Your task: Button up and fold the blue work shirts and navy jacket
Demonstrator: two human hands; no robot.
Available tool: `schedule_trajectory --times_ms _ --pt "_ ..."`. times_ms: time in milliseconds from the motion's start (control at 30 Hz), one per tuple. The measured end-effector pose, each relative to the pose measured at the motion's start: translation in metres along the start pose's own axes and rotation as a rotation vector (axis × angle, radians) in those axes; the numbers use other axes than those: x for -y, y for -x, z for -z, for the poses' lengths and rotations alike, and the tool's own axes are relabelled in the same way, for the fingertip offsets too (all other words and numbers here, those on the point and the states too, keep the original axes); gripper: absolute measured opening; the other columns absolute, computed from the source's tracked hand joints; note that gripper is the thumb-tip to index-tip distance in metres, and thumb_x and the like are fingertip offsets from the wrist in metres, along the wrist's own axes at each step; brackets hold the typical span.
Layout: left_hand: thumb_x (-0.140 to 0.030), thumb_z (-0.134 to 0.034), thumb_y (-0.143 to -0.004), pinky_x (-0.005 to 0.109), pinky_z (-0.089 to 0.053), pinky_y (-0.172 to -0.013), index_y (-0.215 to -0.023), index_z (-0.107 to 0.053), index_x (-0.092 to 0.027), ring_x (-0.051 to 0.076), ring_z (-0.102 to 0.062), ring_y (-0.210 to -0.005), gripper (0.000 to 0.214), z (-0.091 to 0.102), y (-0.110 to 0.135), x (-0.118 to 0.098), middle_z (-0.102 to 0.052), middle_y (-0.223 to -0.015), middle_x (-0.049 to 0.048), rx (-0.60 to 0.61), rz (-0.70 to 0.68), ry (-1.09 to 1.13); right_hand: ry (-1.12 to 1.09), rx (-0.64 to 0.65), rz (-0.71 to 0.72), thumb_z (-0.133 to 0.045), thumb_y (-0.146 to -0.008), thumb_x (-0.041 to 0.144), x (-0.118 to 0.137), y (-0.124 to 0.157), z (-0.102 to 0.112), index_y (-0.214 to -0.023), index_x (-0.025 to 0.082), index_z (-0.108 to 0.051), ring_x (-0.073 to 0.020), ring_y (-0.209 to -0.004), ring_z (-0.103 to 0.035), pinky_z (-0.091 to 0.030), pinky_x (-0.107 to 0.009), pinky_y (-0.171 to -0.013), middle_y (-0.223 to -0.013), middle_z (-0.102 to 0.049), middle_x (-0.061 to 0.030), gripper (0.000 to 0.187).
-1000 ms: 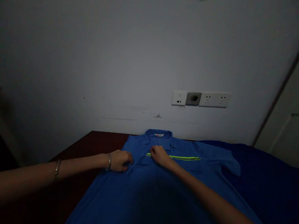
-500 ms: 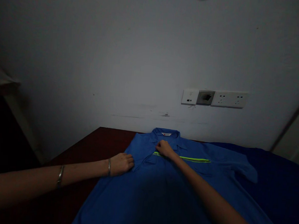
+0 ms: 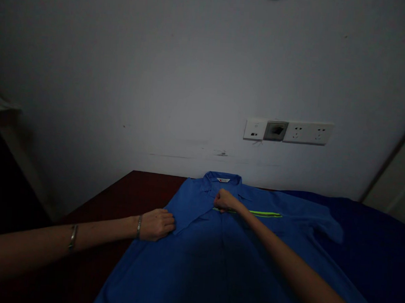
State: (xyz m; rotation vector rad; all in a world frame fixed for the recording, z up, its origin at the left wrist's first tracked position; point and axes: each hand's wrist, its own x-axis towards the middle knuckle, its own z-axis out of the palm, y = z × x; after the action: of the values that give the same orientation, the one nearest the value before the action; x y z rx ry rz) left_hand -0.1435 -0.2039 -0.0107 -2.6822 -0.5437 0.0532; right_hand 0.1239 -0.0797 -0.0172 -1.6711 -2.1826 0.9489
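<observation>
A blue short-sleeved shirt [image 3: 189, 260] lies spread out, collar toward the wall, with a bright yellow-green stripe across its chest. At the shirt's left sleeve, my left hand [image 3: 157, 224] has its fingers curled closed over the edge of the cloth. My right hand [image 3: 225, 200] is closed in a pinch on the shirt front, just below the collar [image 3: 238, 179] and over the stripe. Its fingertips are partly hidden, and the forearm crosses the right half of the shirt. Inside the collar a white label [image 3: 223, 180] shows.
Under the shirt is a dark red tabletop [image 3: 141, 189], with dark blue cloth [image 3: 371, 244] to the right. A pale wall [image 3: 179, 77] rises behind, carrying a row of sockets [image 3: 308, 133]. Something dark with pale cloth on top [image 3: 1, 102] stands at the far left.
My left hand has shifted slightly left with the sleeve edge. My right hand has moved a little right, drawing the shirt's left front panel across; the sleeve area looks flatter.
</observation>
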Motion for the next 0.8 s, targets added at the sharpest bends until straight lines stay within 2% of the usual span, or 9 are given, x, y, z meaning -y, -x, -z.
schedule_trajectory --times_ms 100,233,367,500,633,800 --pt "-0.02 -0.04 -0.082 0.03 -0.035 -0.062 -0.082 -0.051 -0.017 0.017 -0.048 -0.068 0.011 0.0 -0.001 -0.001 -0.054 -0.074 0.0052 0.016 -0.002 0.012 0.096 -0.01 0.013 -0.053 -0.065 0.014 0.004 0.002 0.0 -0.062 0.011 -0.059 -0.0109 -0.042 -0.056 -0.042 -0.017 -0.039 -0.063 -0.064 -0.0048 0.007" --pt "-0.02 -0.041 -0.081 0.03 -0.035 -0.061 -0.08 -0.051 -0.017 0.017 -0.047 -0.068 0.01 0.001 -0.002 0.001 -0.054 -0.074 0.0057 0.047 -0.007 0.018 0.284 -0.072 0.09 -0.055 -0.064 0.013 0.005 0.003 0.001 -0.072 0.009 -0.063 -0.0161 -0.057 -0.062 -0.043 -0.019 -0.048 -0.071 -0.067 -0.0106 0.012" --pt "-0.019 -0.041 -0.08 0.03 -0.036 -0.061 -0.08 -0.05 -0.017 0.017 -0.047 -0.068 0.01 -0.001 -0.002 0.002 -0.054 -0.075 0.0058 0.062 -0.011 0.014 0.32 -0.109 0.106 -0.054 -0.064 0.009 -0.001 0.0 0.003 -0.076 0.008 -0.064 -0.0191 -0.072 -0.063 -0.042 -0.019 -0.056 -0.078 -0.067 -0.0134 0.016" --pt "-0.019 -0.044 -0.077 0.03 -0.036 -0.06 -0.081 -0.05 -0.017 0.017 -0.048 -0.069 0.007 0.002 -0.002 0.0 -0.054 -0.075 0.0057 0.025 -0.006 0.034 0.314 -0.117 0.1 -0.053 -0.065 0.01 -0.004 0.0 0.005 -0.079 0.008 -0.065 -0.0188 -0.074 -0.063 -0.041 -0.018 -0.055 -0.081 -0.067 -0.0135 0.018" --pt "-0.026 -0.046 -0.077 0.03 -0.036 -0.06 -0.084 -0.05 -0.017 0.018 -0.049 -0.07 0.011 0.006 -0.004 -0.003 -0.055 -0.074 0.0059 -0.003 -0.027 0.05 0.267 -0.041 0.068 -0.054 -0.065 0.013 0.0 0.005 0.007 -0.068 0.008 -0.065 -0.0148 -0.059 -0.061 -0.039 -0.017 -0.046 -0.073 -0.068 -0.0111 0.012" --pt "-0.026 -0.042 -0.084 0.029 -0.035 -0.058 -0.078 -0.05 -0.017 0.015 -0.048 -0.063 0.014 0.002 -0.008 -0.006 -0.054 -0.068 0.0038 -0.026 -0.046 -0.073 0.18 0.069 0.026 -0.051 -0.065 0.012 0.006 0.009 0.009 -0.054 0.01 -0.06 -0.0059 -0.036 -0.047 -0.036 -0.015 -0.038 -0.059 -0.065 -0.0053 0.015"
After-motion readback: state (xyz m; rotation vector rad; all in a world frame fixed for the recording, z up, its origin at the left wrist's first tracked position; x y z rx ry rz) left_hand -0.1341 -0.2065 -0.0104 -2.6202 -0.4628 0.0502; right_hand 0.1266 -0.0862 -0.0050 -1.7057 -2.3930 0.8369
